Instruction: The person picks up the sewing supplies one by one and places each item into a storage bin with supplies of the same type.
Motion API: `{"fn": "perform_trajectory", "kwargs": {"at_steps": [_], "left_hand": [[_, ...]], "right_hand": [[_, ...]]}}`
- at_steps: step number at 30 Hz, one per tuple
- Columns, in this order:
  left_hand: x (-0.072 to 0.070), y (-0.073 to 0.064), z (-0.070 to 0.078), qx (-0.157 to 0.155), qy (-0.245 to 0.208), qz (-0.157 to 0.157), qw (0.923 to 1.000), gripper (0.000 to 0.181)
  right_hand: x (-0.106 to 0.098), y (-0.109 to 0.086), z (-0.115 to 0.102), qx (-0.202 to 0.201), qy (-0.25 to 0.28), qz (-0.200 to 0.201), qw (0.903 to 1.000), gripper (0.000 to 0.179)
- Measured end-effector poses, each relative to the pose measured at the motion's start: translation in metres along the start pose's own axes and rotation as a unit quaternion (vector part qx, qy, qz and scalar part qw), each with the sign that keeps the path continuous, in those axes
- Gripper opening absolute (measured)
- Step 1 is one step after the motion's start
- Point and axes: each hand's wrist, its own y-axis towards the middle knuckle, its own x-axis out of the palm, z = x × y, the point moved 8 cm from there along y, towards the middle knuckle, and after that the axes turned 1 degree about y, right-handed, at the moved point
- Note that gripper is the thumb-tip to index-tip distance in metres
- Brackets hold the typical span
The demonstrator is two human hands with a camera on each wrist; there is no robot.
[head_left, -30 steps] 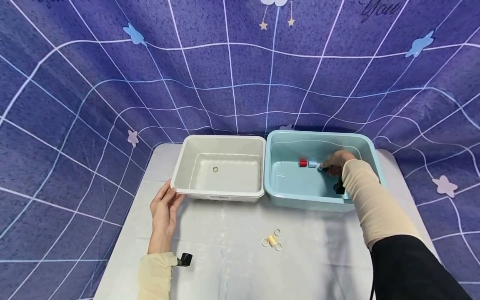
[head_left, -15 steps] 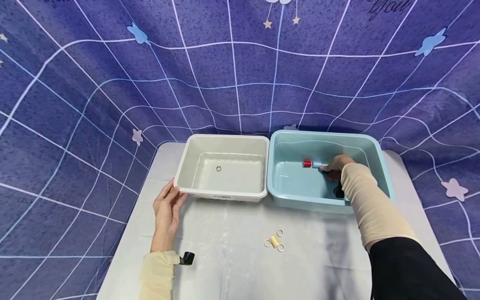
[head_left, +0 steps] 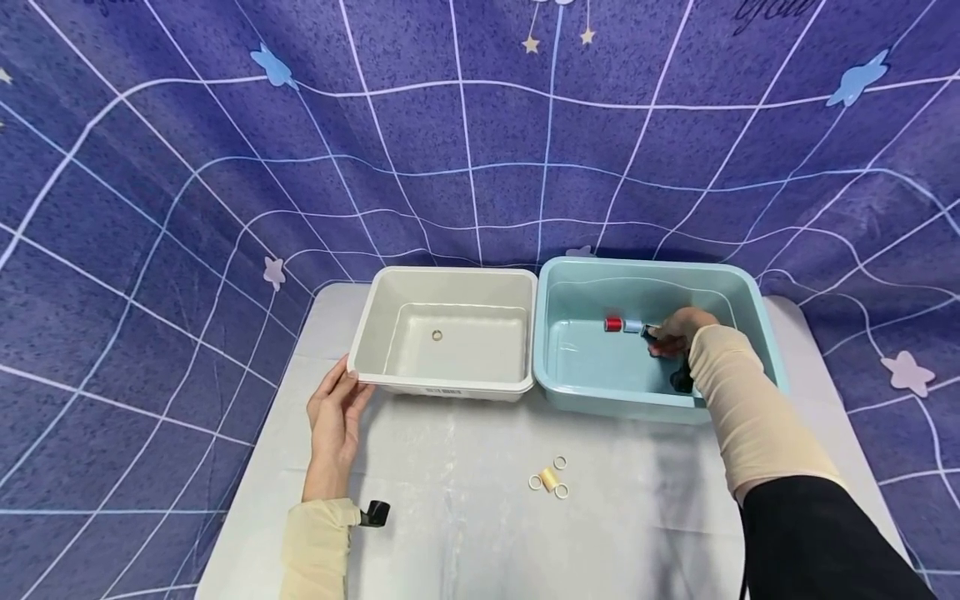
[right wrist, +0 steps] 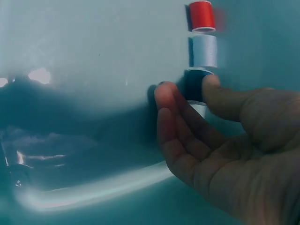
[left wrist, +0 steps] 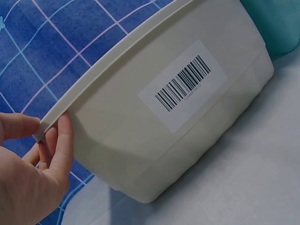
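My left hand (head_left: pixel 333 421) pinches the front left corner of the off-white bin's (left wrist: pixel 117 126) rim between thumb and fingers. My right hand (head_left: pixel 680 327) reaches down into the light blue bin (head_left: pixel 600 398). Its thumb and fingers pinch a dark spool of thread (right wrist: pixel 195 86) near the bin floor. In line with that spool lie a pale blue spool (right wrist: pixel 205 50) and a red spool (right wrist: pixel 202 16). Something white (right wrist: pixel 198 108) shows just below the dark spool, partly hidden by the fingers.
A small gold-coloured ring lies on the floor of the off-white bin. On the white table (head_left: pixel 465 533), in front of the bins, a yellow spool (head_left: pixel 549 479) lies among several pale rings. Both bins stand side by side before a patterned blue curtain (head_left: pixel 420 125).
My right hand has shifted slightly inside the blue bin, and the dark spool now shows more clearly at its fingertips. The left hand keeps its hold on the off-white bin.
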Motion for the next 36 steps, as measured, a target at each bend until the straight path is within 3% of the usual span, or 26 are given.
{"fn": "perform_trajectory", "kwargs": {"at_steps": [5,14,22,28,36], "left_hand": [[0.001,0.0,-0.002,0.0,-0.002,-0.003,1.0,0.046],[0.001,-0.001,-0.001,0.002,-0.013,0.0,0.9999,0.044],[0.0,-0.002,0.002,0.0,-0.011,0.003,0.9999,0.045],[-0.001,-0.001,0.003,-0.001,-0.014,0.004,0.9999,0.045],[-0.001,-0.001,-0.001,-0.002,-0.01,0.004,0.9999,0.046]], "right_hand": [[0.0,-0.004,-0.001,-0.019,-0.009,-0.021,0.9996,0.025],[0.006,-0.006,-0.004,-0.029,0.031,-0.078,0.9961,0.022],[0.001,-0.014,-0.005,-0.033,-0.027,-0.076,0.9962,0.024],[-0.006,-0.018,-0.006,-0.038,-0.031,-0.087,0.995,0.025],[-0.011,-0.037,-0.012,-0.05,-0.035,-0.047,0.997,0.029]]}}
